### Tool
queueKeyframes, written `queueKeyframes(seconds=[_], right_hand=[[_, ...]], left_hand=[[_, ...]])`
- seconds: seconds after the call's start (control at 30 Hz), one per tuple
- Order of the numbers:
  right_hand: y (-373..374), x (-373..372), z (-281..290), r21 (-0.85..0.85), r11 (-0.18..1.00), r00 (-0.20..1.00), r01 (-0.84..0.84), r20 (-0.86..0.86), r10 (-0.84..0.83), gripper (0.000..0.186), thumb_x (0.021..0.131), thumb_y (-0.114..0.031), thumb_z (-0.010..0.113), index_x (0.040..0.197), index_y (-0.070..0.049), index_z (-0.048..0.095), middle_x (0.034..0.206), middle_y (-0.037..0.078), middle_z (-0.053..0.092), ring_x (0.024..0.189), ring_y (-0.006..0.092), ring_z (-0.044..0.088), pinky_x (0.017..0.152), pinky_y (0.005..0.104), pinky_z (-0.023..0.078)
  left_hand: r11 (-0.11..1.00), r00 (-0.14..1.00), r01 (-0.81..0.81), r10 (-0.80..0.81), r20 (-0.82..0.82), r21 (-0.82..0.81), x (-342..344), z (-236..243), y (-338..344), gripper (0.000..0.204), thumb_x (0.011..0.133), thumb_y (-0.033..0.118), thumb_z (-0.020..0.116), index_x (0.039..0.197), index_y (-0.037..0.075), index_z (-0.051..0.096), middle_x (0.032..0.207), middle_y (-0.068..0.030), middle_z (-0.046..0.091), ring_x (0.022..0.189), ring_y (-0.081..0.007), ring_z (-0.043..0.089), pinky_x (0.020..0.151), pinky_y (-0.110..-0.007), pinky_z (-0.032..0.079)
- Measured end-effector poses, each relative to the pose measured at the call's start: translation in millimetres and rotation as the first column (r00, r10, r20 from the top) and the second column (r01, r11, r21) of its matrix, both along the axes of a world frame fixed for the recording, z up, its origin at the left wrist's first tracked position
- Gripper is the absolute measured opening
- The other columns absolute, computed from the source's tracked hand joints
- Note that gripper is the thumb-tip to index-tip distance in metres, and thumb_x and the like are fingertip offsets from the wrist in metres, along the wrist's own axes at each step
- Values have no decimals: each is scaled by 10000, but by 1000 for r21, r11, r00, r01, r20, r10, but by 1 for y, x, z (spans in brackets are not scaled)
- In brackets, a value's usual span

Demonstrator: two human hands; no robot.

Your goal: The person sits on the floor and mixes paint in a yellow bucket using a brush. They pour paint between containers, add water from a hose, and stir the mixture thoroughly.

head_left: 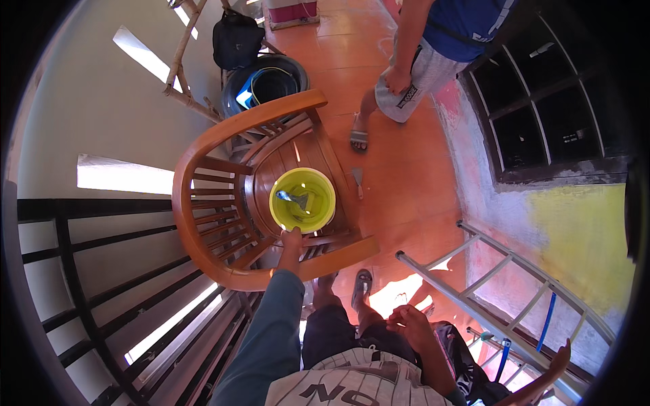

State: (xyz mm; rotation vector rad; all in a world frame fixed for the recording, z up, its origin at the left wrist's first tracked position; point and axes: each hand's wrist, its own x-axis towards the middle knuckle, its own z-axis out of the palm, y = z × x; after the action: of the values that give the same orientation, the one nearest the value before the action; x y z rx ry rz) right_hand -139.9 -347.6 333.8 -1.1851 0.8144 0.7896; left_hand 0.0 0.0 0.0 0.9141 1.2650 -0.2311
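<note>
My left hand [291, 238] is closed on the near rim of a yellow-green bucket [325, 191], its arm in a teal sleeve. The bucket stands on the seat of a wooden armchair [188, 183]. Inside it a paintbrush [292, 198] with a pale handle leans in what looks like yellow-green paint. In front of my dark shorts, my right hand [411, 326] has its fingers curled together; whether anything is in them is hidden.
A scraper [358, 181] lies on the orange tiled floor. Ahead stands a person in grey shorts [433, 71]. An aluminium ladder [508, 260] rests at the right, near another person's hand [560, 362]. Black railings [74, 271] run along the left, and a dark tub [294, 64] sits behind the chair.
</note>
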Motion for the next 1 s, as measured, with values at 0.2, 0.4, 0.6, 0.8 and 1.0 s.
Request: queueKeyframes(seconds=[0.2, 0.4, 0.6, 0.8, 1.0], right_hand=[[17, 56, 11, -4, 993, 992, -121, 20, 121, 253, 1075, -213, 491, 1154, 3, 597, 1033, 117, 658, 979, 244, 678, 920, 415, 584], [25, 102, 17, 44, 947, 929, -319, 212, 303, 210, 1062, -180, 507, 1127, -13, 616, 1040, 97, 666, 996, 211, 675, 915, 379, 583], [30, 147, 22, 12, 887, 834, -461, 346, 429, 234, 1066, -208, 535, 1263, -85, 565, 1236, 81, 605, 1121, 194, 608, 941, 388, 553], [52, 165, 48, 162, 743, 714, -650, 466, 523, 523, 1055, -262, 559, 1501, -81, 353, 1448, 111, 477, 1295, 247, 543, 1036, 459, 517], [83, 138, 77, 97, 581, 551, -808, 475, 686, 722, 1027, -227, 596, 1601, -82, 183, 1541, 169, 405, 1346, 295, 526, 1013, 521, 545]], left_hand=[[958, 975, 97, -146, 166, 270, -30, 104, 18, 413, 918, 38, 605, 1305, 10, 465, 1221, -177, 597, 991, -286, 698, 702, -387, 667], [956, 927, 11, -120, 355, 295, -83, 226, 15, 337, 922, 0, 598, 1244, -19, 500, 1108, -182, 672, 869, -224, 735, 646, -336, 661], [942, 921, 0, -131, 367, 335, -127, 324, -17, 413, 954, 11, 585, 1353, -1, 478, 1137, -161, 686, 921, -230, 744, 703, -324, 659], [929, 919, -30, -119, 376, 368, -174, 399, -48, 470, 960, 19, 580, 1415, 2, 464, 1074, -173, 709, 871, -219, 752, 716, -320, 652], [897, 943, -112, -40, 331, 428, -241, 426, -77, 482, 949, 14, 594, 1414, -15, 471, 985, -158, 718, 793, -194, 739, 673, -306, 629]])
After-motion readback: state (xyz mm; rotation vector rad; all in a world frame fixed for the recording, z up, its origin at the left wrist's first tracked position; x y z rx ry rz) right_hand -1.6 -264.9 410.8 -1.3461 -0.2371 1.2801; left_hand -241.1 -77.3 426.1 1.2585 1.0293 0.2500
